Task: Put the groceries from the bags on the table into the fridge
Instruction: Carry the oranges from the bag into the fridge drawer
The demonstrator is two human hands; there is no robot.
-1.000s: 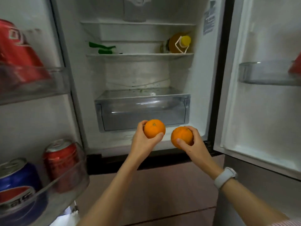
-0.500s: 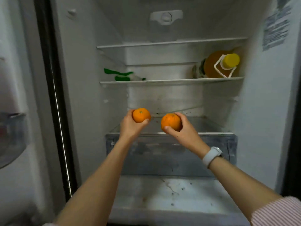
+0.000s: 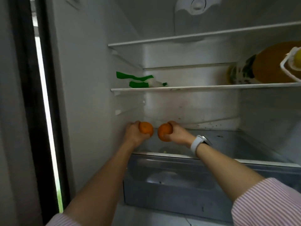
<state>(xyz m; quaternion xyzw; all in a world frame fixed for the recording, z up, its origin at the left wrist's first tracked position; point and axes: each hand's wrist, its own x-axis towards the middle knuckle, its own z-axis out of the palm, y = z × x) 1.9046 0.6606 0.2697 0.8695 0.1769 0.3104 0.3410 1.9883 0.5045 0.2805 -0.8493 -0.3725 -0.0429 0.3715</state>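
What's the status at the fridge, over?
Left hand grips one orange, right hand grips the other orange. Both low over the shelf above the drawer. Nothing in the way.

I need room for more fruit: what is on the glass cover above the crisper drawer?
The glass cover bears dark specks; both hands hold oranges over its back left. The left hand grips one orange, the right hand the other orange. The glass beneath them is hidden.

A home kitchen, seen from inside an open household fridge (image 3: 91, 79), white shelves (image 3: 203, 88), a bottle of orange juice (image 3: 273, 66) at the middle shelf's right end, a clear crisper drawer (image 3: 195, 185) below
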